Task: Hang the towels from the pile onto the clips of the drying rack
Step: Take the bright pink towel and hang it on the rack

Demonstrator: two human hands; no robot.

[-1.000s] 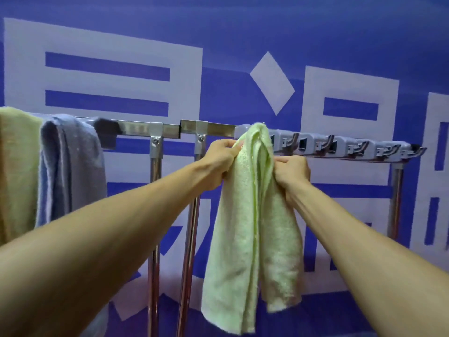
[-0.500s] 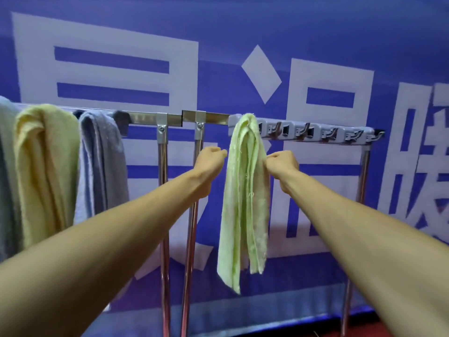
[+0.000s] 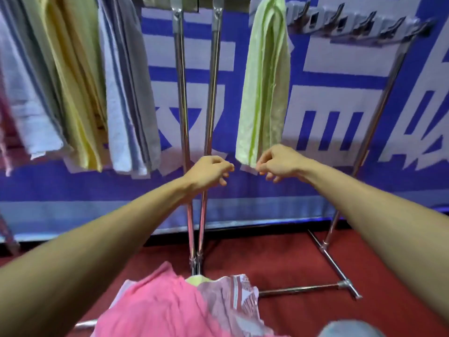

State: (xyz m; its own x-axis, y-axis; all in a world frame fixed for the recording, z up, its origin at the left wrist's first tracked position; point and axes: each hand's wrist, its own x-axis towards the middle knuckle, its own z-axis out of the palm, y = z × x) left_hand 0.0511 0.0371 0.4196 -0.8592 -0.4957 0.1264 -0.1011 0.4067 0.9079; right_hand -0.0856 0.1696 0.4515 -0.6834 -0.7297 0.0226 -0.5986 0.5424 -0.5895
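A light green towel (image 3: 264,79) hangs from the leftmost clip of the right drying rack (image 3: 379,98); a row of free grey clips (image 3: 352,23) runs to its right. My left hand (image 3: 210,171) and my right hand (image 3: 278,161) hover just below the towel's lower edge, fingers loosely curled, holding nothing. The pile lies low in front of me: a pink towel (image 3: 158,305) on top, a yellow-green towel (image 3: 198,279) peeking out behind it, and a crumpled clear plastic bag (image 3: 233,300) beside it.
On the left rack hang a blue-grey towel (image 3: 128,88), a yellow towel (image 3: 73,81) and paler ones at the frame edge. Two steel posts (image 3: 194,142) stand between the racks. The rack's foot bars (image 3: 335,263) lie on red carpet. A blue-and-white banner stands behind.
Both hands let go of the green towel, which stays hanging on its clip, and dropped to its lower edge. My view tilted down, bringing the pile into sight.
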